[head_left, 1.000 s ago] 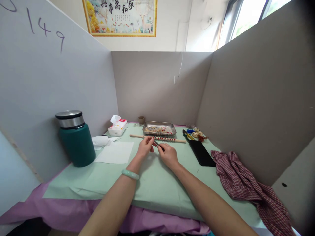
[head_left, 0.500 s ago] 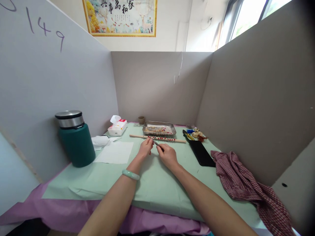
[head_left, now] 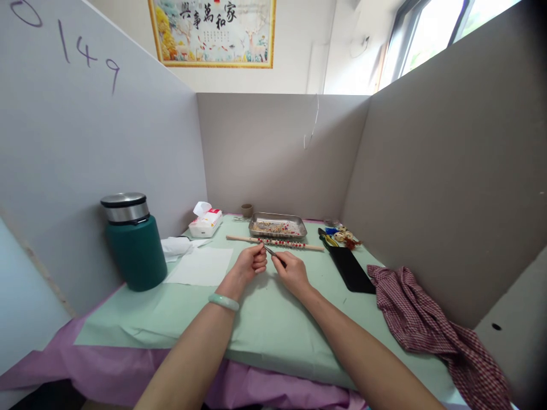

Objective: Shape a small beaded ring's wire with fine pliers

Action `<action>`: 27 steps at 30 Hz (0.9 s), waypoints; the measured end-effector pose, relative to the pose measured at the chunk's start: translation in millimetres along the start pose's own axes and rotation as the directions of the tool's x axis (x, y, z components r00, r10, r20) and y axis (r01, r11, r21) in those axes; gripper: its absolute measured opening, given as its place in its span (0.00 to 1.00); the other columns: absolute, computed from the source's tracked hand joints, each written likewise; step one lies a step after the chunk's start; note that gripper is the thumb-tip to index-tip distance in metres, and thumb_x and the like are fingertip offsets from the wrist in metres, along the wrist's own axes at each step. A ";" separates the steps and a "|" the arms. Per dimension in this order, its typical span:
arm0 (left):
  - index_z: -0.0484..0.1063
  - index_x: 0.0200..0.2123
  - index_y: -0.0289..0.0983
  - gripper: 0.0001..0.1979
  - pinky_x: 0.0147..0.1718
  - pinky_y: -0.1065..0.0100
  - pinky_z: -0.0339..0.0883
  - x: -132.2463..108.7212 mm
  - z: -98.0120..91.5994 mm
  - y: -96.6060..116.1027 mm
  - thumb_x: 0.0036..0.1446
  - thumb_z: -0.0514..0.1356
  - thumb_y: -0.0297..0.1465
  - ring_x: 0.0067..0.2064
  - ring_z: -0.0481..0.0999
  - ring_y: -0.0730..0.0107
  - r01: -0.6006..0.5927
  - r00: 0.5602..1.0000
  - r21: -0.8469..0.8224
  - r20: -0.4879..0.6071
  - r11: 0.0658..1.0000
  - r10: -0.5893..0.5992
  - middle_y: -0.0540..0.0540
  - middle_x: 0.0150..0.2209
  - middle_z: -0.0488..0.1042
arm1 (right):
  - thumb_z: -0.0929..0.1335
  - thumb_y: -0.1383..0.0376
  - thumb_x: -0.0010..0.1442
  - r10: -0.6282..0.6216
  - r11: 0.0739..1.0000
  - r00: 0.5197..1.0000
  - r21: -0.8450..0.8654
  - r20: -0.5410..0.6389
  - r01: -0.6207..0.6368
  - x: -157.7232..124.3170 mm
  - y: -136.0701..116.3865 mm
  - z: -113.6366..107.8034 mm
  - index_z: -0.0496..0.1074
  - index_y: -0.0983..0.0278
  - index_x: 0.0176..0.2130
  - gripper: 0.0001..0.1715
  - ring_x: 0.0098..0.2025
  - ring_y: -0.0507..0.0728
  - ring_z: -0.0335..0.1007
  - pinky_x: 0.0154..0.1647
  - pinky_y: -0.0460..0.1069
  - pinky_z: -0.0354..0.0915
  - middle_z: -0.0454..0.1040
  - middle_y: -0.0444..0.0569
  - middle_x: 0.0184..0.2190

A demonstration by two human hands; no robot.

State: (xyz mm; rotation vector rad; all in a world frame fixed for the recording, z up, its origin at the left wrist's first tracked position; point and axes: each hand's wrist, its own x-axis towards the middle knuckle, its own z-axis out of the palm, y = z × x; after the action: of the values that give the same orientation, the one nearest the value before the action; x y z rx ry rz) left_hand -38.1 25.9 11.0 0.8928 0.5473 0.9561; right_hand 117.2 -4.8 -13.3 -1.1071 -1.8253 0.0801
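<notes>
Over the middle of the table, my left hand (head_left: 252, 263) is closed, thumb and forefinger pinched on something too small to make out. A pale green bangle (head_left: 223, 302) circles that wrist. My right hand (head_left: 293, 270) grips a slim dark tool that looks like tweezers (head_left: 270, 251), its tip pointing left and meeting the left fingertips. Just beyond both hands lies a light wooden stick (head_left: 239, 238) with red beads (head_left: 290, 244) strung along its middle and right part. Behind the stick, a metal tray (head_left: 304, 228) holds many small gold and red pieces.
At left stand a green flask (head_left: 135, 250) and a tissue pack (head_left: 205, 222), near a white paper sheet (head_left: 200, 266). A small brown cup (head_left: 247, 210) sits at the back. On the right lie yellow-handled pliers (head_left: 329, 239), a black flat object (head_left: 352, 269) and a checked cloth (head_left: 423, 313).
My left hand has turned at the wrist, its curled fingers now showing more. The tool's tip stays at the left fingertips. The whole view has shifted slightly.
</notes>
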 end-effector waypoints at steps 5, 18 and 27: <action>0.58 0.23 0.36 0.14 0.11 0.77 0.40 -1.6 -3.0 1.6 0.60 0.52 0.34 0.14 0.41 0.81 0.056 0.994 -0.120 0.097 0.991 -0.044 0.59 0.14 0.43 | 0.61 0.60 0.61 -0.008 0.990 1.000 0.140 -0.002 0.009 2.2 1.3 0.3 0.75 0.62 0.37 0.15 0.33 0.54 0.68 0.36 0.47 0.61 0.74 0.48 0.31; 0.66 0.29 0.32 0.07 0.14 0.76 0.45 2.1 6.0 -0.7 0.56 0.53 0.29 0.15 0.48 0.81 -0.029 0.999 -0.027 -0.022 0.999 0.029 0.56 0.15 0.49 | 0.62 0.57 0.59 0.152 0.952 0.988 0.264 0.029 -0.154 4.5 14.8 4.8 0.75 0.63 0.32 0.17 0.30 0.55 0.66 0.32 0.47 0.60 0.73 0.46 0.26; 0.65 0.29 0.34 0.07 0.14 0.77 0.45 0.9 7.0 -3.2 0.55 0.55 0.32 0.16 0.48 0.82 -0.085 0.995 0.102 -0.051 0.991 0.090 0.57 0.16 0.50 | 0.62 0.59 0.58 0.146 0.960 0.989 0.242 -0.009 -0.140 3.2 15.3 5.5 0.76 0.62 0.35 0.15 0.34 0.56 0.69 0.37 0.49 0.63 0.76 0.48 0.32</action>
State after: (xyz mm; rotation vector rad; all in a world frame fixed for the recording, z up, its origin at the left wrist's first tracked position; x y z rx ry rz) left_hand -31.1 23.1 12.1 0.9886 0.6119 1.0429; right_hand 122.5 8.6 -21.4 -1.0595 -1.6596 0.3614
